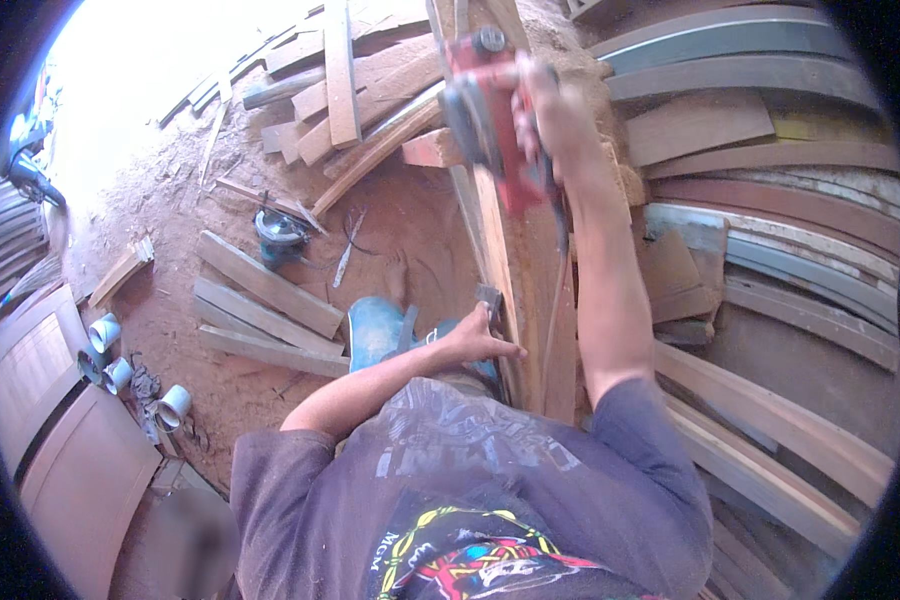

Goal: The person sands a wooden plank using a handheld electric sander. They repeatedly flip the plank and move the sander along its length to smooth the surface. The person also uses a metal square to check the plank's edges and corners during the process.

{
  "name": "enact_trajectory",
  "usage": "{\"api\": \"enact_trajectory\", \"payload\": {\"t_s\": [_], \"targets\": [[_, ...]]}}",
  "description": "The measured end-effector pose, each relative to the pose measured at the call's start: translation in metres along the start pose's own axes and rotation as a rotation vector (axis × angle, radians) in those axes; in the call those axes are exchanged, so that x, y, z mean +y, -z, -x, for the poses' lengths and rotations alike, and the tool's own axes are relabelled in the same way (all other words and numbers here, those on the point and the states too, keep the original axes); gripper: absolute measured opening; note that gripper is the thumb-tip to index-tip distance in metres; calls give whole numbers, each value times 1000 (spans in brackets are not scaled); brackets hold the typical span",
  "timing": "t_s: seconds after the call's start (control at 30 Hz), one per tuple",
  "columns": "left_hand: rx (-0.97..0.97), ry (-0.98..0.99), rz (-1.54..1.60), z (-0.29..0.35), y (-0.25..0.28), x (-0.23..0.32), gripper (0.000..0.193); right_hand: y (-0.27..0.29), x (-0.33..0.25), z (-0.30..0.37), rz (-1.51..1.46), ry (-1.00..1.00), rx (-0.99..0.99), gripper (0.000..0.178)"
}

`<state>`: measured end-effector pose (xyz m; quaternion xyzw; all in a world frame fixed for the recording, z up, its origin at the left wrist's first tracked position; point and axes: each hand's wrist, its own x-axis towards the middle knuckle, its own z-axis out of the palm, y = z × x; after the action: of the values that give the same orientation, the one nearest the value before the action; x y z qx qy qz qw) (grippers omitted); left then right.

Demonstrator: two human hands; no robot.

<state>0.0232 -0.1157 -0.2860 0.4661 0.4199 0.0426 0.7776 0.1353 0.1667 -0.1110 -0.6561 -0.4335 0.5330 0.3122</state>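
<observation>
My right hand (555,115) is stretched far forward and wrapped round the handle of a red electric planer (505,135), slightly smeared by motion. The planer sits over a long wooden beam (535,330) running away from my body, and its dark cord hangs down toward me. Close to my waist, my left hand (470,338) lies at the beam's left edge with fingers spread apart. Just beyond its fingertips is a small dark grey block-like piece (488,296), whose kind I cannot make out. A narrow pale strip of wood (495,235) shows along the beam's left side.
Stacked boards (770,75) line the right side. Offcuts and planks (340,80) lie ahead on the left. On the dusty floor are a teal power tool (278,235), several loose boards (265,310) and pale cups (173,405). Wooden panels (85,475) lie at the lower left.
</observation>
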Motion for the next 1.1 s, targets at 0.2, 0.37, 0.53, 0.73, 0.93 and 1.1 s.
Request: {"api": "enact_trajectory", "payload": {"t_s": [0.2, 0.37, 0.53, 0.73, 0.93, 1.1], "targets": [[59, -118, 51, -10, -4, -21, 110, -12, -52, -95, -24, 191, -23, 58], [37, 107, 227, 25, 4, 27, 111, -4, -8, -2, 19, 86, -31, 58], [-65, -103, 404, 10, -13, -36, 89, 41, 78, 171, -6, -112, -8, 57], [-74, -221, 346, 40, -41, -20, 56, 104, 163, 393, -172, -212, 222, 61], [92, -76, 205, 78, -93, -33, 93, 126, 253, 567, -199, -280, 433, 63], [100, 21, 220, 92, -141, -61, 80, 120, 318, 613, -193, -307, 469, 59]]}}
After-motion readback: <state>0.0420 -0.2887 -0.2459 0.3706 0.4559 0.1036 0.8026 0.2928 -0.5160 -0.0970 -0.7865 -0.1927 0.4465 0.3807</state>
